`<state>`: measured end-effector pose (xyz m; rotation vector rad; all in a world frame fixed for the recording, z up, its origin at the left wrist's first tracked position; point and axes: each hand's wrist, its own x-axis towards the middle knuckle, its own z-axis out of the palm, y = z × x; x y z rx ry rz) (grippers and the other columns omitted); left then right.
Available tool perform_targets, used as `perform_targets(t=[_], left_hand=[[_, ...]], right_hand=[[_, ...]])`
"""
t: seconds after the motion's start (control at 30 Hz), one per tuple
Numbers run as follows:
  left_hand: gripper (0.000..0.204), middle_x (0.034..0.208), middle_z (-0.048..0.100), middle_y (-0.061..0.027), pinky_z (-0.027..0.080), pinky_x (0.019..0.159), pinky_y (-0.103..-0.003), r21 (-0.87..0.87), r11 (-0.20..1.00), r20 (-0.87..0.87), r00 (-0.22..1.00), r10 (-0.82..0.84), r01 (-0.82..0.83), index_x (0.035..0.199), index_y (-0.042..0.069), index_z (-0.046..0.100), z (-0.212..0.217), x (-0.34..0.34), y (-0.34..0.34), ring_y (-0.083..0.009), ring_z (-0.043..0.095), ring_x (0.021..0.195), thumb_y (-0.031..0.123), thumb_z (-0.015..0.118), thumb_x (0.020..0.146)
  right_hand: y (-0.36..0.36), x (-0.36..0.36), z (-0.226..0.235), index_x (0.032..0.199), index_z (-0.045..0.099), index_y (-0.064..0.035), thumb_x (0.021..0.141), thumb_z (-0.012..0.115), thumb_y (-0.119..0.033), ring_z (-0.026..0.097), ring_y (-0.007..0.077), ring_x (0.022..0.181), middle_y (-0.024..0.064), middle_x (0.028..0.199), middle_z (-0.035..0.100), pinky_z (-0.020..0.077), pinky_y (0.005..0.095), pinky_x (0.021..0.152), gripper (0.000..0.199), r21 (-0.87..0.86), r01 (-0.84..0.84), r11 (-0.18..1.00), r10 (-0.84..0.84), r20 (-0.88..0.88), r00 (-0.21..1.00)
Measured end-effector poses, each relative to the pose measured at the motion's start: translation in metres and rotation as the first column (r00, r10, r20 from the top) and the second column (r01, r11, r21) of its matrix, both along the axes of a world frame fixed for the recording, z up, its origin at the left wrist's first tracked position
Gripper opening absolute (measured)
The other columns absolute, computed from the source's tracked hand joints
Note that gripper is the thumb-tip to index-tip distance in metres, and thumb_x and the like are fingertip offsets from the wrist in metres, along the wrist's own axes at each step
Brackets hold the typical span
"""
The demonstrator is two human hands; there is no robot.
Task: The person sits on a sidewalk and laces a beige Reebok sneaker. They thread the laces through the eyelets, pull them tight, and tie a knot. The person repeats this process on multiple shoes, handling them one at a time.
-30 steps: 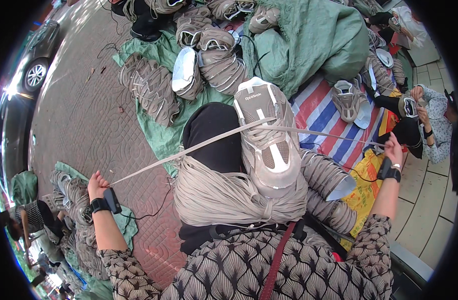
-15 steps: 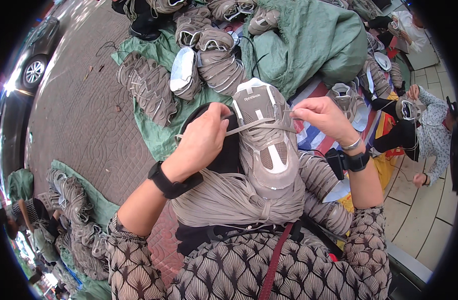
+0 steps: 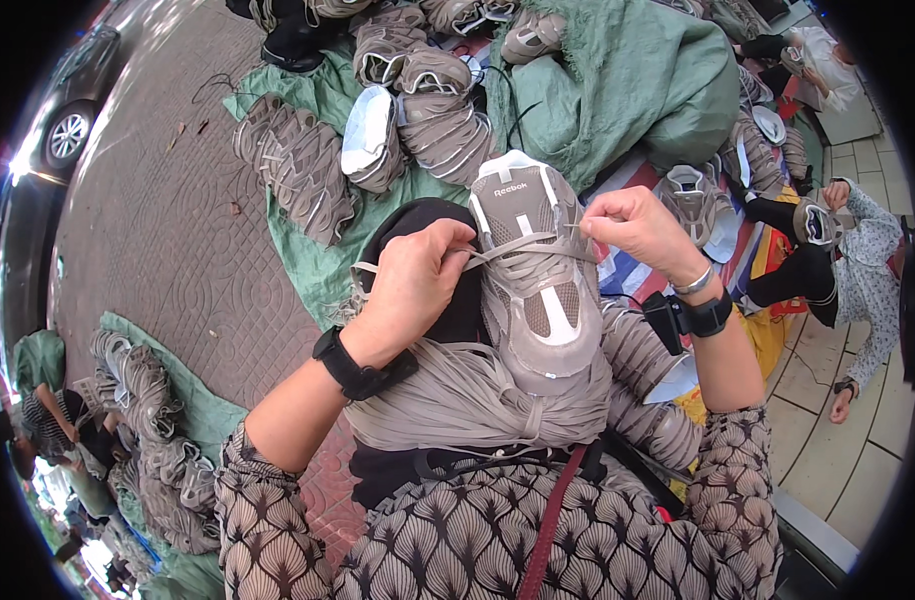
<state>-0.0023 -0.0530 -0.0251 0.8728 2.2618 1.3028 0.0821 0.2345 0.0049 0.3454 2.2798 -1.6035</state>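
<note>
A taupe and white sneaker (image 3: pixel 544 343) lies across my lap, its toe toward me. My left hand (image 3: pixel 418 285) is beside it, thumb and finger pinching a flat beige lace (image 3: pixel 484 257) that runs to the crossed lacing. On the other side my right hand (image 3: pixel 633 228) is closed at the upper's edge, pinching a thin light piece that looks like a lace end. Under the toe rests a thick bundle of beige laces (image 3: pixel 438 405), tied in the middle. Black cloth (image 3: pixel 458 300) covers my leg beneath the left hand.
Stacks of lace-wrapped shoe uppers (image 3: pixel 298 170) lie ahead on green sheeting (image 3: pixel 308 265). A big green sack (image 3: pixel 638 85) stands beyond the sneaker. More uppers (image 3: pixel 653 355) lie at my right. A person in a patterned sleeve (image 3: pixel 873 270) sits at the right, and a car (image 3: pixel 63 130) stands far left.
My left hand has moved slightly toward the sneaker, and the lace span between it and the lacing is shorter. The right hand stays almost in place. The person at the right has lowered one hand.
</note>
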Motion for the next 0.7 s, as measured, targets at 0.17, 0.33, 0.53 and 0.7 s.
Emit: perform_targets(t=[0.17,0.33,0.53,0.7], left_hand=[[0.018,0.091,0.073,-0.0127,0.055,0.073,-0.029,0.011,0.999,0.069,0.997,0.043,-0.044,0.105,-0.001,0.066,0.004,0.004,0.000,-0.0182,0.071,0.080,0.004,0.066,0.087],[0.012,0.079,0.072,-0.0111,0.054,0.065,-0.031,-0.090,0.996,-0.100,0.995,-0.029,0.020,0.095,-0.001,0.069,0.002,0.002,0.001,-0.0203,0.070,0.070,0.007,0.067,0.086],[0.012,0.063,0.067,-0.0090,0.049,0.054,-0.026,-0.077,0.997,0.263,0.964,0.040,-0.020,0.085,-0.003,0.061,0.005,0.003,-0.002,-0.0107,0.065,0.057,0.008,0.058,0.090],[0.015,0.059,0.065,-0.0092,0.049,0.051,-0.029,-0.116,0.993,0.112,0.993,-0.020,0.033,0.080,-0.003,0.061,0.003,0.008,0.004,-0.0141,0.065,0.053,0.009,0.058,0.089]], right_hand=[[-0.021,0.000,0.009,0.078,0.066,-0.0013,0.083,0.063,-0.013,0.058,0.0137,0.053,0.0049,0.062,0.061,0.0420,0.0299,0.049,0.013,0.434,-0.022,0.901,0.147,-0.256,0.955],[-0.043,0.002,0.004,0.076,0.063,-0.0016,0.079,0.063,-0.014,0.062,0.0332,0.063,0.0156,0.069,0.063,0.0475,0.0389,0.057,0.013,0.628,0.073,0.775,0.253,-0.415,0.874],[-0.040,0.003,0.005,0.077,0.062,0.0008,0.082,0.061,-0.013,0.056,0.0197,0.054,0.0129,0.062,0.058,0.0437,0.0325,0.054,0.015,0.449,0.045,0.892,0.098,-0.290,0.952],[-0.042,0.001,0.008,0.077,0.061,0.0013,0.082,0.061,-0.013,0.057,0.0209,0.054,0.0130,0.063,0.059,0.0439,0.0329,0.054,0.015,0.465,0.036,0.885,0.111,-0.285,0.952]])
